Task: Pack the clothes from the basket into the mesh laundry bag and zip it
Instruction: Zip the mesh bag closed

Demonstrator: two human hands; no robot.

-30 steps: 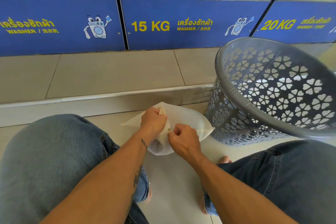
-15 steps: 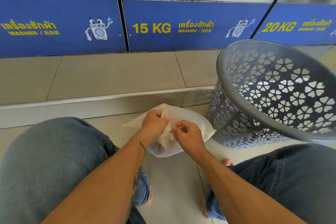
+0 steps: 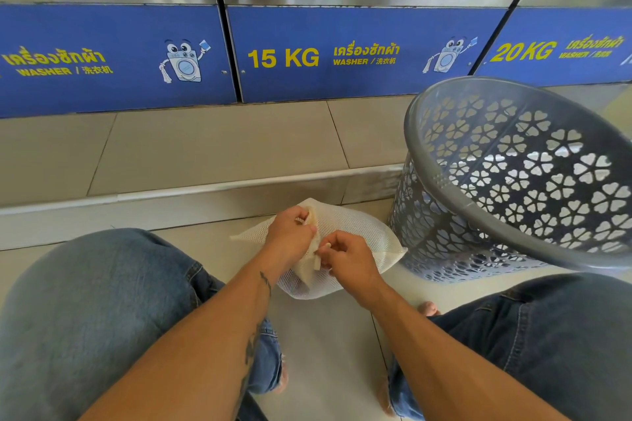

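The mesh laundry bag [image 3: 355, 232] lies on the floor [image 3: 328, 352] beside the basket [image 3: 513, 181] — left hand [image 3: 290, 236] clenched on its edge, right hand [image 3: 349, 258] pinching a small piece at the opening.

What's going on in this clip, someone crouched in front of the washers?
A person in jeans crouches on the tiled floor before a row of washers, working a white mesh laundry bag with both hands. The left hand grips the bag's edge while the right hand pinches something small at that edge, possibly the zipper pull. A grey basket stands tilted beside the bag; the part of its inside in view looks empty.
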